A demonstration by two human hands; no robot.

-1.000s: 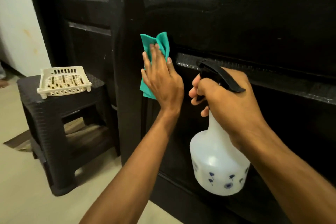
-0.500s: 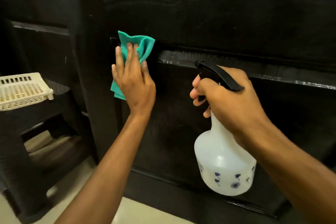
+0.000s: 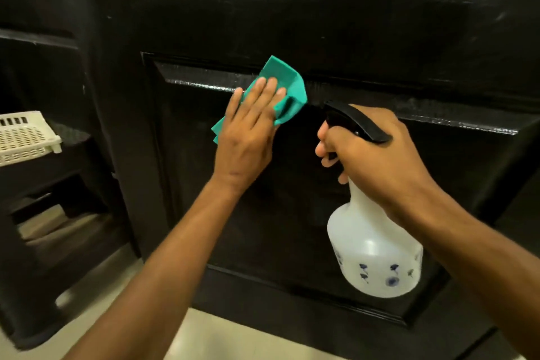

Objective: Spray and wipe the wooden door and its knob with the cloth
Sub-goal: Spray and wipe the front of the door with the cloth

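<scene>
A dark, glossy wooden door (image 3: 336, 26) fills most of the view, with a recessed lower panel. My left hand (image 3: 248, 131) presses a teal cloth (image 3: 285, 88) flat against the top moulding of that panel, fingers straight. To its right, my right hand (image 3: 377, 161) grips the neck of a white spray bottle (image 3: 374, 257) with a black trigger head and small blue flowers printed near its base. The bottle hangs just in front of the panel, nozzle pointing left toward the cloth. No knob is in view.
A dark woven stool (image 3: 43, 213) stands at the left beside the door, with a cream perforated plastic basket (image 3: 23, 137) on top. Pale floor tiles (image 3: 96, 286) run along the bottom of the door.
My left hand has slid the cloth to the right along the panel's top moulding, closer to the spray bottle. The view has shifted right; my right hand still holds the bottle the same way.
</scene>
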